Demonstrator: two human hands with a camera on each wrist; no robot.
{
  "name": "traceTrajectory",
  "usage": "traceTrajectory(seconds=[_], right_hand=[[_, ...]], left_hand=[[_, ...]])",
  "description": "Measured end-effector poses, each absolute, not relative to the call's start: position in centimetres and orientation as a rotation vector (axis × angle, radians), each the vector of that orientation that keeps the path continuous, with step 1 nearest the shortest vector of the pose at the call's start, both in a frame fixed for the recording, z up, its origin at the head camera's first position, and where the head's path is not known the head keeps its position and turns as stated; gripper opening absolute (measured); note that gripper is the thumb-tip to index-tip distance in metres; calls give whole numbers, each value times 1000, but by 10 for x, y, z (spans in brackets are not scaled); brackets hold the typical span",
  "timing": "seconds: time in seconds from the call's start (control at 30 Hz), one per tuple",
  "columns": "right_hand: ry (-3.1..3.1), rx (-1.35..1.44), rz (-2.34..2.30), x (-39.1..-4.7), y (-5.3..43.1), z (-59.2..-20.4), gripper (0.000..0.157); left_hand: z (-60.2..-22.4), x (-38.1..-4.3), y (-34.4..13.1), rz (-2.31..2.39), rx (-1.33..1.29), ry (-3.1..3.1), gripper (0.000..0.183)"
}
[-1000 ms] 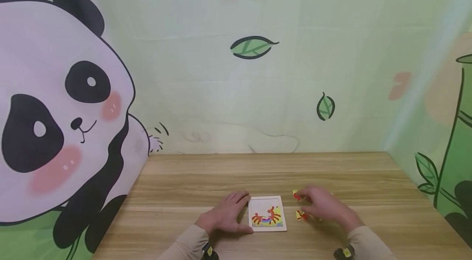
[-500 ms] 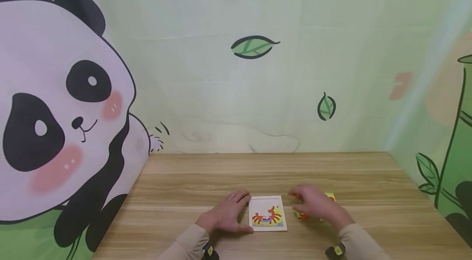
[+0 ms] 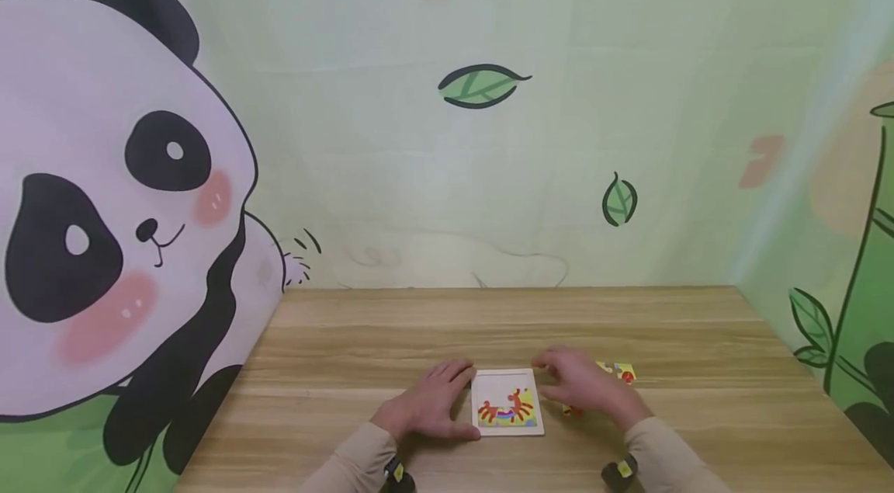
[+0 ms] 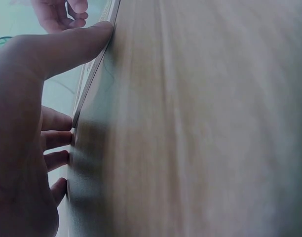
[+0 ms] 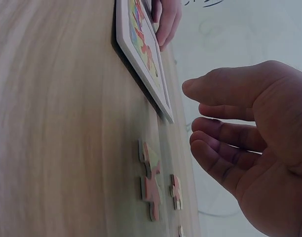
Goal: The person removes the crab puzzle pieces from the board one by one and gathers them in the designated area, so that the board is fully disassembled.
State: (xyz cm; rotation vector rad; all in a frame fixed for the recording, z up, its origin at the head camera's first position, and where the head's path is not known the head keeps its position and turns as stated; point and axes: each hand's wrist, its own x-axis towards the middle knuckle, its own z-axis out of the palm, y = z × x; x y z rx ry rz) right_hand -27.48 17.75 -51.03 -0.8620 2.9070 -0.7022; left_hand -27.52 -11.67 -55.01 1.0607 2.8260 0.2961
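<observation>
Left hand (image 3: 431,404) is resting released, touching the board (image 3: 494,388), which is lying between both hands. Right hand (image 3: 585,384) is hovering just beside it; grasp: cannot tell. Pieces (image 3: 626,375) are lying under and right of that hand.

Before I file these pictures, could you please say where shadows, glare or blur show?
Head: pale diagonal streak, possibly glare, on the backdrop; left wrist: shadows beside the left-hand fingers, table blurred; right wrist: dark shadow along the puzzle frame.
</observation>
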Motion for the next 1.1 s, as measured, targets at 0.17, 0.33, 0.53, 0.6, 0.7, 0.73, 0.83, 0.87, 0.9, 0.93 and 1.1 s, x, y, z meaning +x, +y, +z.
traceTrajectory(seconds=[0.17,0.33,0.53,0.6,0.7,0.73,0.83,0.87,0.9,0.93,1.1], right_hand=[[2868,-856,-732,-275,171,-512,43],[2840,-896,-738,-273,165,-514,42],[2846,-942,-690,-272,160,-517,39],[2850,-953,-680,-271,159,-518,38],[2857,-956,-659,-270,157,-519,38],[2860,-956,-648,-269,157,-519,38],[2866,-962,-623,-268,156,-518,39],[2867,-960,-613,-268,155,-518,39],[2866,-960,-610,-268,155,-517,39],[2864,-958,-604,-268,155,-517,40],[2847,-953,-610,-268,153,-517,41]], left_hand=[[-548,-275,-117,291,1067,2832,103],[-548,-275,-117,291,1057,2828,103],[-550,-275,-117,312,1052,2825,103],[-551,-275,-117,311,1057,2829,103],[-551,-275,-117,304,1062,2833,104],[-551,-275,-117,303,1061,2832,104],[-550,-275,-117,302,1056,2826,104],[-549,-275,-117,305,1052,2824,104],[-549,-275,-117,307,1050,2822,104],[-548,-275,-117,310,1047,2820,104],[-547,-274,-117,322,1044,2819,103]])
